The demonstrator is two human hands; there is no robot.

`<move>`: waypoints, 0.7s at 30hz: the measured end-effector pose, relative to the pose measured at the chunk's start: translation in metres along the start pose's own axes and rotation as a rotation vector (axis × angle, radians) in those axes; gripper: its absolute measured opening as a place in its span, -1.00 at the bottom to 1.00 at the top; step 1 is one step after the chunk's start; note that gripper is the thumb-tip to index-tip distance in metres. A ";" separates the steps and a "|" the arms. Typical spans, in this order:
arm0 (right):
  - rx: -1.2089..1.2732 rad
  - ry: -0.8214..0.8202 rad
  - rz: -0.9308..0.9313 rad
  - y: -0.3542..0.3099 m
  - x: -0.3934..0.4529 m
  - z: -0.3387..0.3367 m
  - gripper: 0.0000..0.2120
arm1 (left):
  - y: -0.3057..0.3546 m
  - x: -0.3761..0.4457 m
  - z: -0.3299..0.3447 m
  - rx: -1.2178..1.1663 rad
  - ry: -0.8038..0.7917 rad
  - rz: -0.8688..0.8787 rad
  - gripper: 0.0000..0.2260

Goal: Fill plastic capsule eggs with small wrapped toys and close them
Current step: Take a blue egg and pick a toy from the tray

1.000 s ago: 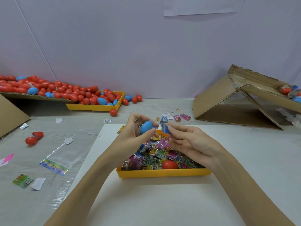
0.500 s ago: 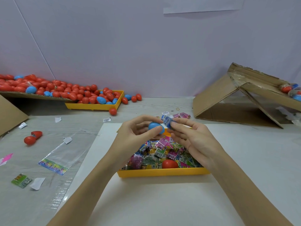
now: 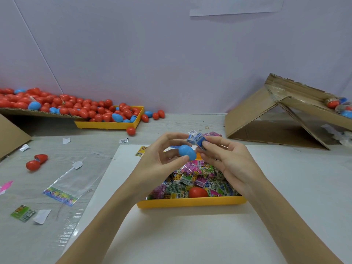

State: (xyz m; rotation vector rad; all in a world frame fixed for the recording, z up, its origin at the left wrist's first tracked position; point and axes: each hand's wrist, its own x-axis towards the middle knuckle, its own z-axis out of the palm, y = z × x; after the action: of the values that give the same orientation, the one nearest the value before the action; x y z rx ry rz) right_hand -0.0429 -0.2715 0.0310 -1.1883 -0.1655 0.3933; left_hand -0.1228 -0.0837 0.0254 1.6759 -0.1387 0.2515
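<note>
While your left hand (image 3: pixel 160 161) pinches the blue egg (image 3: pixel 187 152) between thumb and fingertips, your right hand (image 3: pixel 226 162) has its grip clamped on a small blue wrapped toy (image 3: pixel 199 140), just above and right of the egg. Below both grips lies the yellow tray (image 3: pixel 190 202) of wrapped toys; bare white tabletop (image 3: pixel 295 187) spreads right of it.

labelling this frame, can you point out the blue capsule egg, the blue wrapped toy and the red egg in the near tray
blue capsule egg (image 3: pixel 187 152), head view, on its rounded shell
blue wrapped toy (image 3: pixel 200 140), head view, on the printed wrapper face
red egg (image 3: pixel 197 192), head view, on its upper curve
</note>
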 end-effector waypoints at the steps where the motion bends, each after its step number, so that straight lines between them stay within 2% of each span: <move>1: -0.007 -0.001 -0.002 0.000 0.000 0.000 -0.81 | 0.000 0.000 0.000 -0.003 0.013 -0.008 -0.66; 4: -0.037 -0.011 -0.004 0.000 0.000 0.000 -0.78 | -0.001 0.000 0.001 -0.017 0.049 -0.017 -0.76; 9: -0.049 -0.025 0.008 0.001 0.000 0.001 -0.79 | -0.003 0.001 0.003 0.024 0.072 -0.012 -0.80; 21: -0.135 -0.088 0.011 0.001 -0.002 0.002 -0.68 | -0.006 0.000 0.003 0.062 0.080 0.019 -0.66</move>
State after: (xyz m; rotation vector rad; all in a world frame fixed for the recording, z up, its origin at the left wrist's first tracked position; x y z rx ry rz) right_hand -0.0455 -0.2703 0.0310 -1.3058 -0.2654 0.4496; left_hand -0.1208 -0.0860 0.0191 1.7240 -0.0880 0.3401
